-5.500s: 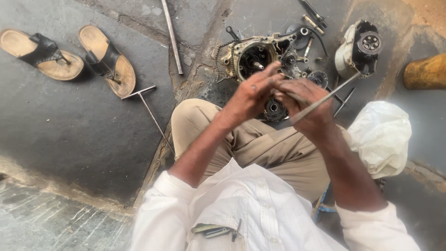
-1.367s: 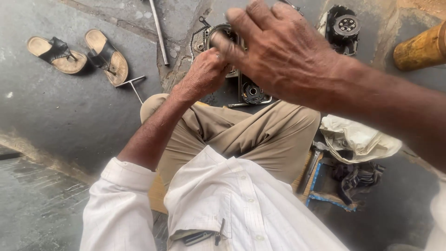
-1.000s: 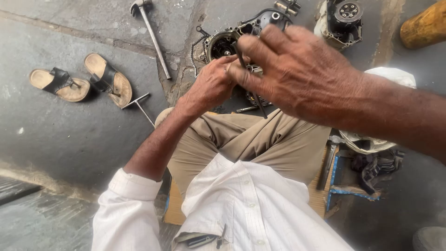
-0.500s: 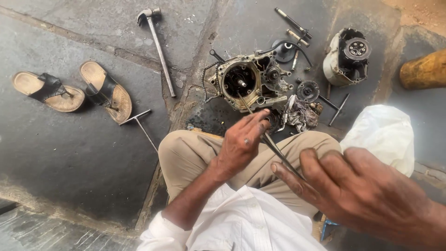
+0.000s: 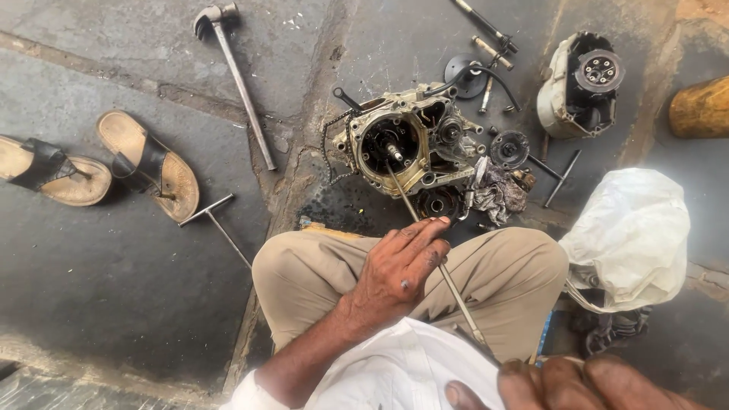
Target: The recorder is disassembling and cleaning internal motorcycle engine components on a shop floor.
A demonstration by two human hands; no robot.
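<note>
In the head view, the person sat over a stone floor [image 5: 114, 304] with knees in khaki trousers [image 5: 501, 273] drawn up. The left hand [image 5: 399, 266] lay just above the left knee, its grip closed lightly on a long thin metal rod [image 5: 437, 262], with the fingertips [image 5: 433, 235] pinching the shaft near its middle. The rod ran slantwise from the bottom of the frame, up across the trousers, to the round opening of an oily engine casing [image 5: 402, 144] that sat on the floor just beyond the knees. The right hand [image 5: 569, 383] showed only partly at the bottom edge, close to the rod's lower end; whether its grip was clenched or released could not be told. A loose chain [image 5: 328, 144] hung at the casing's left side, and a greasy rag [image 5: 497, 193] lay against its right. Farther right stood a second engine part [image 5: 581, 83] and a white plastic bag [image 5: 630, 235]. Well to the left lay a pair of sandals [image 5: 144, 163], a T-handled wrench [image 5: 216, 220] and a long hammer [image 5: 239, 80].
</note>
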